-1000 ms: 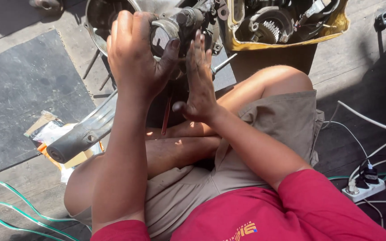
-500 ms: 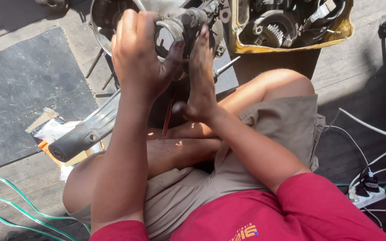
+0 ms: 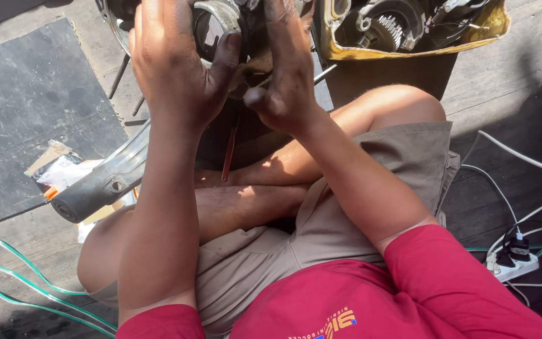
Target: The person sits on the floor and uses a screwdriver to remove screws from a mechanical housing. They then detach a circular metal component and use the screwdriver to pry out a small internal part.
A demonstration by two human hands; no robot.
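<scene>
Gripping a round metal motor part [image 3: 211,28] at twelve o'clock, the left hand [image 3: 174,63] wraps it, thumb on its face. Right hand [image 3: 286,75] presses alongside, fingers straight, perhaps pinching something hidden. Yellow casing [image 3: 409,44] sits at one o'clock.

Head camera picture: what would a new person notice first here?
First, the two greasy hands, left hand and right hand, pressed on a grey metal engine part at top centre. Next, the open yellow engine case with gears at top right. Lower right lies a white power strip with cables.
</scene>
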